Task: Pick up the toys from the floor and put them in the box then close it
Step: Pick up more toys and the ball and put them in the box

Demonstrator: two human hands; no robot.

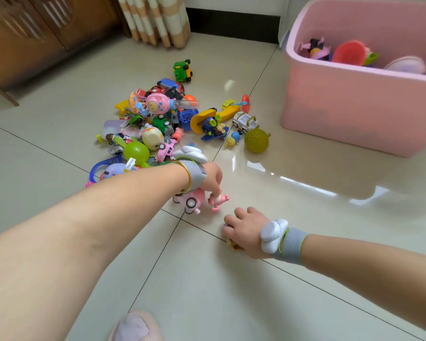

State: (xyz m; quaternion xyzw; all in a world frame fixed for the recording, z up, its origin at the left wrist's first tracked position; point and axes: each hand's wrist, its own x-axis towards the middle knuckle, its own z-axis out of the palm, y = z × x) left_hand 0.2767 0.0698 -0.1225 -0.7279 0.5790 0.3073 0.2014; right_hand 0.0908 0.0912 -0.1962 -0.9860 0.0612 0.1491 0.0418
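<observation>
A heap of small plastic toys [158, 124] lies on the tiled floor left of centre. My left hand [213, 178] reaches down at the heap's near edge and pinches a small pink figure [218, 201], beside a pink toy car [191, 200]. My right hand [245, 232] presses on the floor in front of them, closed over a small yellowish toy [233, 245] that is mostly hidden under the palm. The pink box [354, 107] stands open at the right with several toys inside. No lid is in view.
A green spiky ball [256, 141], a white toy truck [246, 121] and a green toy car [182, 70] lie around the heap. A wooden cabinet [35, 38] and a curtain [155, 20] stand at the back. My slipper [135, 327] is at the bottom.
</observation>
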